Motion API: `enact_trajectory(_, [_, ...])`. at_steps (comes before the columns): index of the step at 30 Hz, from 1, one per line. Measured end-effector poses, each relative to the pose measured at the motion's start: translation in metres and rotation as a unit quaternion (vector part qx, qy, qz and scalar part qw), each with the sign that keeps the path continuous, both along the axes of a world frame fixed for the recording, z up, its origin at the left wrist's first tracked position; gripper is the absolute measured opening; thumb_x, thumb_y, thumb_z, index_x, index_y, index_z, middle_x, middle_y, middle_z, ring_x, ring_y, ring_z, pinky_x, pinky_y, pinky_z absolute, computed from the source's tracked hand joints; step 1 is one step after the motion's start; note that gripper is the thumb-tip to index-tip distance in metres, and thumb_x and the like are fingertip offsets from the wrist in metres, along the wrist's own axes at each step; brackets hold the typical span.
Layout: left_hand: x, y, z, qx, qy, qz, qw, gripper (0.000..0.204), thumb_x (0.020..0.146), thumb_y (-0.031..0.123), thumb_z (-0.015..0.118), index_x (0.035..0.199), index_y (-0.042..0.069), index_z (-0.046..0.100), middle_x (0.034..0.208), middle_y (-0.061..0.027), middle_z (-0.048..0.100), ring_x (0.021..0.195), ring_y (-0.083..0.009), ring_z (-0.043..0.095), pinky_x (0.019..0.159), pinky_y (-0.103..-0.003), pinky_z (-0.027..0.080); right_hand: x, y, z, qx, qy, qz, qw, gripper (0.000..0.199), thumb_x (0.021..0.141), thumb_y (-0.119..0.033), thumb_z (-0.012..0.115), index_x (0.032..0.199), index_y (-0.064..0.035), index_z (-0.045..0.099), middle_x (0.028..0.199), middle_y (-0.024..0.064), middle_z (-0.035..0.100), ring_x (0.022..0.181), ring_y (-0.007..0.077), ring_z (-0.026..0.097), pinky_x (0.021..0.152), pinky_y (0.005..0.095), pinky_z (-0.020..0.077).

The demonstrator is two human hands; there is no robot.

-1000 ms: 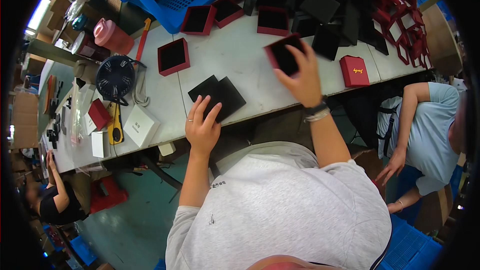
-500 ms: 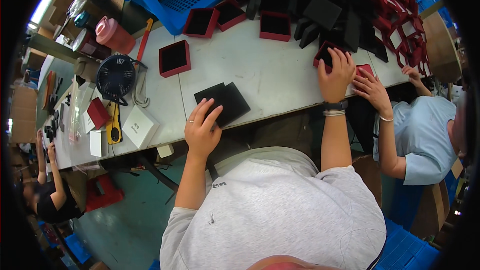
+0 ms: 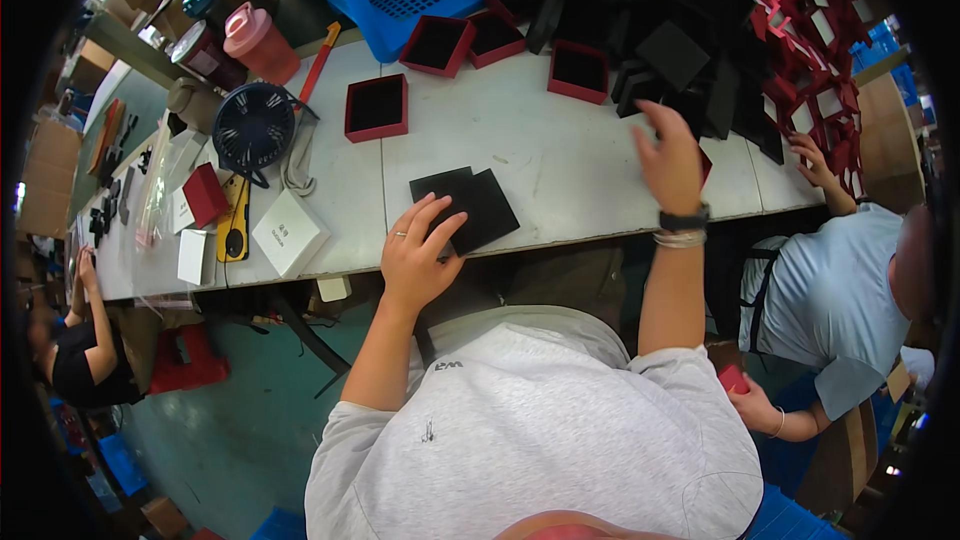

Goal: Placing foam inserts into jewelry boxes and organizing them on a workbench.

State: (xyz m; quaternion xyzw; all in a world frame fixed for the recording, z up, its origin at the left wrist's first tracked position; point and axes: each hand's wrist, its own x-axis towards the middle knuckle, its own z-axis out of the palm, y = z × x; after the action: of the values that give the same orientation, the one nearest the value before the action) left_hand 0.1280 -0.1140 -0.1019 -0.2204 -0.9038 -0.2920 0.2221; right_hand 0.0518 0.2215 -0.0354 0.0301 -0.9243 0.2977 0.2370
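The left hand [image 3: 422,255] is positioned at the near edge of the tabletop [image 3: 540,170], on two black panels [image 3: 485,212]. The panels are square and overlap, one offset to the left of the other. The fingers of the left grip are slightly spread and lie across the upper surface; the thumb sits at the near edge. Whether the thumb closes beneath the panels cannot be told.

The right hand [image 3: 672,160] is raised at the right, slightly blurred, below the pile of black pieces [image 3: 675,55]. Its grip is open — thumb and fingers stand apart, with nothing visible between them. A red item [image 3: 706,168] shows at the right edge of this hand, mostly hidden by it; contact cannot be confirmed.

Four open red boxes [image 3: 350,115] with black interiors are on the tabletop: one beyond the left hand, two adjacent to the blue crate [image 3: 385,35], and one beside the black pile. A heap of red frames [image 3: 825,105] occupies the far right.

On the left side are a dark fan [image 3: 252,130], a pink cup [image 3: 262,45], an orange cutter [image 3: 320,62] and a white box [image 3: 290,233].

At the right, a co-worker in a light blue shirt [image 3: 815,275] has one hand at the tabletop edge — the other holds a small red object [image 3: 734,379].
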Motion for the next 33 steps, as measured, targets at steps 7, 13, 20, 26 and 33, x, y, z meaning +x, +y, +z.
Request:
enact_trajectory(7, [-0.001, 0.004, 0.001, 0.002, 0.032, -0.015, 0.999, 0.05, 0.055, 0.006, 0.071, 0.104, 0.014, 0.069, 0.12, -0.0059, 0.062, 0.117, -0.0283, 0.057, 0.094, -0.04, 0.048, -0.117, -0.16, -0.009, 0.161, -0.058, 0.155, 0.973, 0.065, 0.079, -0.041, 0.071, 0.138, -0.0301, 0.045, 0.15, 0.0165, 0.029, 0.138, 0.0422, 0.026, 0.103, 0.0686, 0.0289])
enact_trajectory(13, [0.003, 0.005, 0.001, -0.002, 0.019, -0.016, 1.0, 0.049, 0.057, 0.004, 0.069, 0.105, 0.016, 0.07, 0.121, -0.0048, 0.061, 0.118, -0.0264, 0.056, 0.095, -0.04, 0.047, -0.156, -0.177, -0.059, 0.176, -0.076, 0.141, 0.971, 0.055, 0.076, -0.022, 0.073, 0.128, -0.0311, 0.055, 0.149, 0.0076, 0.031, 0.123, 0.0429, 0.042, 0.089, 0.0523, 0.0519])
enact_trajectory(20, [0.004, 0.005, -0.001, -0.016, 0.028, -0.02, 0.999, 0.049, 0.058, 0.006, 0.069, 0.106, 0.016, 0.069, 0.122, -0.0039, 0.061, 0.118, -0.0252, 0.056, 0.095, -0.039, 0.047, -0.084, -0.131, -0.048, 0.153, -0.027, 0.242, 0.958, 0.044, 0.074, -0.006, 0.066, 0.115, -0.019, 0.062, 0.133, 0.0101, 0.045, 0.104, 0.0322, 0.055, 0.082, 0.0407, 0.0534])
enact_trajectory(26, [0.001, 0.001, -0.001, -0.012, 0.042, -0.026, 0.999, 0.047, 0.059, 0.007, 0.069, 0.105, 0.012, 0.069, 0.119, -0.0078, 0.063, 0.114, -0.031, 0.058, 0.093, -0.04, 0.048, 0.033, -0.072, -0.03, 0.09, -0.043, 0.227, 0.969, 0.049, 0.071, -0.004, 0.068, 0.118, -0.017, 0.061, 0.13, 0.0113, 0.048, 0.103, 0.0282, 0.059, 0.079, 0.0368, 0.0528])
enact_trajectory(33, [0.0, 0.003, 0.006, -0.014, -0.002, -0.014, 1.0, 0.048, 0.059, 0.01, 0.075, 0.106, 0.016, 0.069, 0.121, -0.0038, 0.062, 0.116, -0.0268, 0.057, 0.095, -0.039, 0.046, 0.104, 0.009, -0.035, 0.028, -0.07, 0.042, 0.996, 0.05, 0.071, -0.002, 0.069, 0.119, -0.015, 0.062, 0.13, 0.0101, 0.05, 0.101, 0.0284, 0.058, 0.083, 0.0361, 0.0517])
